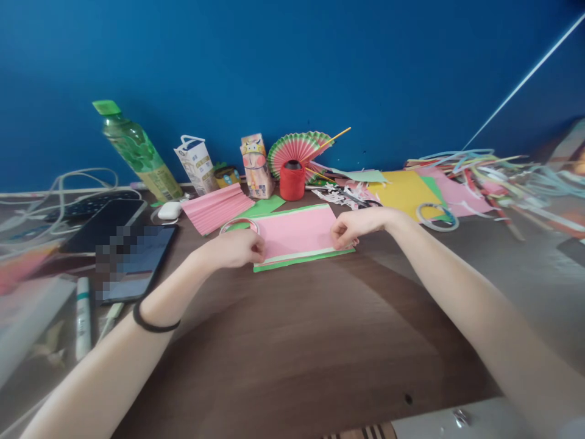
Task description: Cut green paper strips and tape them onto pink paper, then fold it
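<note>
Centrally, left hand (244,249) and right hand (354,227) are pinching opposite ends of a rectangular pink-and-green paper sheet (297,233) on the brown table (292,329), apparently aligning its edge (even pressing likely being needed next).

Pink paper (297,235) partly hidden behind left hand (238,249) and right hand (360,225), far-right strips (537,183) blurred
</note>
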A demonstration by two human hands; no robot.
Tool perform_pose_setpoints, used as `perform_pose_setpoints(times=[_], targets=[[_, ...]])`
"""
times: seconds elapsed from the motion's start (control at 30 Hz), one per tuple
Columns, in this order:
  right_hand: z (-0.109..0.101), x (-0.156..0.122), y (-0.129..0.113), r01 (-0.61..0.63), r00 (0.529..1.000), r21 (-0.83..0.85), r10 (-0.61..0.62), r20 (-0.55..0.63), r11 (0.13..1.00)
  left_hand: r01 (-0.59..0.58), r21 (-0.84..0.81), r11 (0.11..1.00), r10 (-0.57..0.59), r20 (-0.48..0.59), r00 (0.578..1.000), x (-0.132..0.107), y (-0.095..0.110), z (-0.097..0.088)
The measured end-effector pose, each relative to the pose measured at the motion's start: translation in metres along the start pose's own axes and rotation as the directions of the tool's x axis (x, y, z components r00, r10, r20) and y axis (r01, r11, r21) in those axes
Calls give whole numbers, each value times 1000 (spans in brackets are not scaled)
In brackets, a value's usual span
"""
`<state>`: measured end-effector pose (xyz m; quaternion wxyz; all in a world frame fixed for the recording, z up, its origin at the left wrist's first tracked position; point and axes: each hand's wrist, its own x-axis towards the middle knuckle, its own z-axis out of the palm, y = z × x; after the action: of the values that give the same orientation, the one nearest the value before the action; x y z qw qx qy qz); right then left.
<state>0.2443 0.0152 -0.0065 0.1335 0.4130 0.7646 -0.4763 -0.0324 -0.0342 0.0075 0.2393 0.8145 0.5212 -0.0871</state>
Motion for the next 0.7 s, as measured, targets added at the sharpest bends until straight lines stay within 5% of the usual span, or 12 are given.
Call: perform_pose_setpoints(times=[0.7], targets=[[0, 2, -1, -23, 1000, -19, 23, 7, 1000, 16, 32, 999, -17, 35, 999, 0, 2, 1]])
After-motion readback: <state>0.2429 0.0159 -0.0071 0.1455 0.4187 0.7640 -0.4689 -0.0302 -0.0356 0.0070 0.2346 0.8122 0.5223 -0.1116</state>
